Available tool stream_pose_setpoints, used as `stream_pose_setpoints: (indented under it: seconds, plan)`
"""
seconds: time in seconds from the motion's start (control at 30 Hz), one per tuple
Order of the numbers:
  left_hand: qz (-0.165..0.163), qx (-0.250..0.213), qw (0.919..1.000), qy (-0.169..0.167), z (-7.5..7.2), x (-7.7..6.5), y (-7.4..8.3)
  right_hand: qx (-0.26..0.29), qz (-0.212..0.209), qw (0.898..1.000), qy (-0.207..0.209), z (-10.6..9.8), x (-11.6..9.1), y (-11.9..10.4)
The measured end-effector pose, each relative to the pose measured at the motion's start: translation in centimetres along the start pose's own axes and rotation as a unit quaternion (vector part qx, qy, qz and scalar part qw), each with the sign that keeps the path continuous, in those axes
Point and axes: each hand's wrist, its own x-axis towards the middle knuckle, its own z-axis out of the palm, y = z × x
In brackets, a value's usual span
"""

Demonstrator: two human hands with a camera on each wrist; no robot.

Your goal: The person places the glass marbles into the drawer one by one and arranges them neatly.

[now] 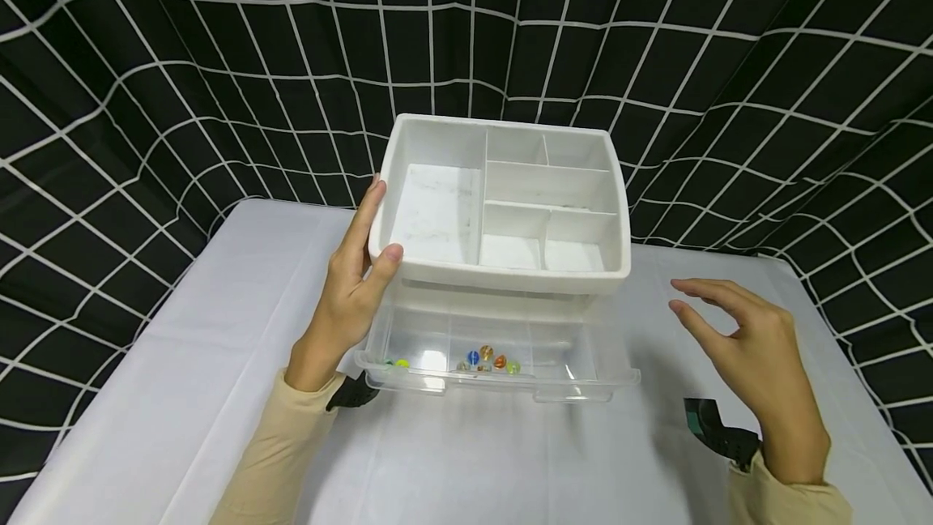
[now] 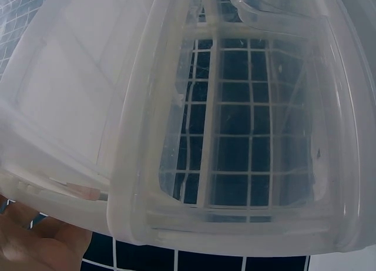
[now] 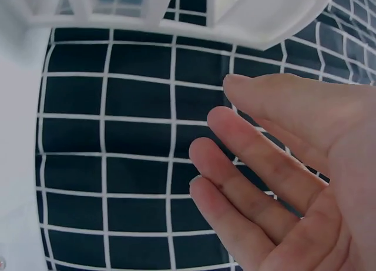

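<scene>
A white plastic drawer organizer [image 1: 510, 279] with a compartmented top tray stands in the middle of the head view. Below its front rim a clear drawer [image 1: 598, 389] is pulled out, with several glass marbles [image 1: 486, 353] inside. My left hand [image 1: 342, 294] grips the organizer's left side, thumb over the front corner of the rim and fingers along the side wall. Off to the right, my right hand [image 1: 761, 347] hovers apart from the organizer and holds nothing; its fingers are relaxed in the right wrist view. Translucent plastic fills most of the left wrist view, where only part of the left hand [image 2: 44, 241] shows.
A white cloth covers the table [image 1: 189, 363]. Behind and along both sides hangs a black curtain with a white grid [image 1: 452, 47]. The tray's compartments [image 1: 437, 209] hold no objects. A dark wrist strap [image 1: 722, 436] is on the right wrist.
</scene>
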Motion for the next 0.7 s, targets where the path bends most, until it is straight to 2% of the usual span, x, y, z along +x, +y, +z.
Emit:
stream_pose_setpoints:
  seconds: [0.23, 0.7]
  plan:
    - [0.003, 0.002, 1.0, 0.0, 0.0, 0.0, 0.0, -0.024, 0.012, 1.0, -0.003, 0.2, -0.1, 1.5]
    - [0.0, 0.003, 1.0, 0.0, 0.0, 0.0, 0.0, -0.033, 0.059, 0.997, -0.022, 0.8, -0.6, 4.1]
